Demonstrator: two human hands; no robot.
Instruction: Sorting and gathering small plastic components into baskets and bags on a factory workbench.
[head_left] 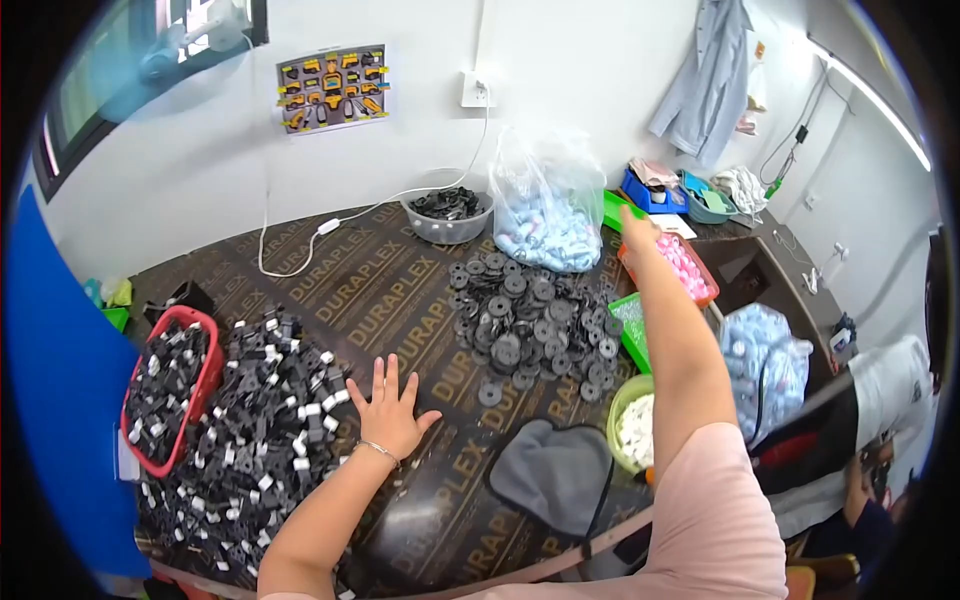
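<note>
My left hand (389, 418) lies flat on the dark printed tabletop (400, 300) with its fingers spread, holding nothing. Beside it is a wide heap of small black plastic parts with white pieces (265, 430). My right arm stretches far across to the back right. There, my right hand (640, 232) grips the edge of a green tray (613, 212), next to a clear bag of light-blue parts (550, 235); the fingers show only partly. Between the hands spreads a pile of black round discs (530, 320).
A red basket of black parts (216, 350) stands at left. A grey bowl (450, 230) sits at the back. Along the right are a red tray of pink pieces (700, 262), a green tray (630, 330), a green bowl of white pieces (617, 440) and a bag (765, 360). Grey cloth (553, 475) lies in front.
</note>
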